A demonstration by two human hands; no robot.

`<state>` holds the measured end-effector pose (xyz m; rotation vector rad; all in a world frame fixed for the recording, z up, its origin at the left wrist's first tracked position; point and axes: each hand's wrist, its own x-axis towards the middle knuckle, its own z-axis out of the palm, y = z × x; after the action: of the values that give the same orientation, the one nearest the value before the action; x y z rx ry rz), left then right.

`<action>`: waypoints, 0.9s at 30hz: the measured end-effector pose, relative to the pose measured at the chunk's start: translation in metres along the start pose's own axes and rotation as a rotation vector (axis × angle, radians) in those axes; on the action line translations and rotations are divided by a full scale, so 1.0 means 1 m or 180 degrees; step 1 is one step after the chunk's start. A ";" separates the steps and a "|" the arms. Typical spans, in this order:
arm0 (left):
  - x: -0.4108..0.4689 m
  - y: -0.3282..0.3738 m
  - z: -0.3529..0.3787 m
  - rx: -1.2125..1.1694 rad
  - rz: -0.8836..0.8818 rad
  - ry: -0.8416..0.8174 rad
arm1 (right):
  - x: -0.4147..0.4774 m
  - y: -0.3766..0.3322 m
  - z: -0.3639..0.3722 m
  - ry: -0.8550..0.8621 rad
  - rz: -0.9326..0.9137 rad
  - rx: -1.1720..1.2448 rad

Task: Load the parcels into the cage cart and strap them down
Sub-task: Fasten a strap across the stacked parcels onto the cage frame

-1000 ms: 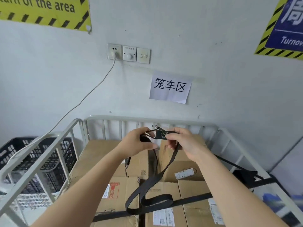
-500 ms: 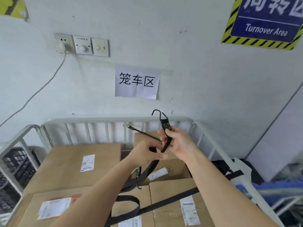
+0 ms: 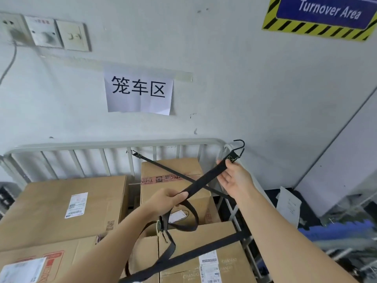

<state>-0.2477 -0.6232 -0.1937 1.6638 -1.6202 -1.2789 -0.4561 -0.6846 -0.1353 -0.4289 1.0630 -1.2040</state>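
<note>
Several brown cardboard parcels (image 3: 67, 203) fill the white cage cart (image 3: 114, 144). A black strap (image 3: 204, 181) runs taut between my hands. My right hand (image 3: 234, 176) grips its end just below a black double hook (image 3: 239, 147), which hangs at the cart's back right corner post. My left hand (image 3: 169, 201) pinches the strap lower down, above a parcel; slack loops and a buckle hang beneath it. A second strap (image 3: 163, 166) is hooked on the back rail and crosses diagonally. A third strap (image 3: 204, 251) lies across the front parcels.
The cart stands against a white wall with a paper sign (image 3: 138, 90), wall sockets (image 3: 44, 33) and a "Turnover Area" sign (image 3: 326, 15). A black crate (image 3: 5, 199) shows at the left edge. Blurred blue items (image 3: 336, 231) lie right of the cart.
My right hand has carried the hook end rightward to the cart's back right corner. My hands have moved apart, pulling the strap straight. The view has turned right.
</note>
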 end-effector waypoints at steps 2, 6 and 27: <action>0.008 -0.004 -0.005 -0.0100 0.0020 -0.0118 | 0.013 0.005 -0.013 0.0241 0.0054 -0.0065; 0.024 -0.013 -0.003 -0.0120 -0.0058 -0.0535 | 0.041 0.016 -0.037 0.0644 0.0228 -0.0210; 0.208 -0.014 0.101 -0.0706 -0.0820 0.0519 | 0.272 0.028 -0.126 0.1495 0.1055 -0.0258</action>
<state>-0.3569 -0.7922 -0.3091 1.8242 -1.1532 -1.3496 -0.5524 -0.8888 -0.3348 -0.0194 1.5228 -0.9851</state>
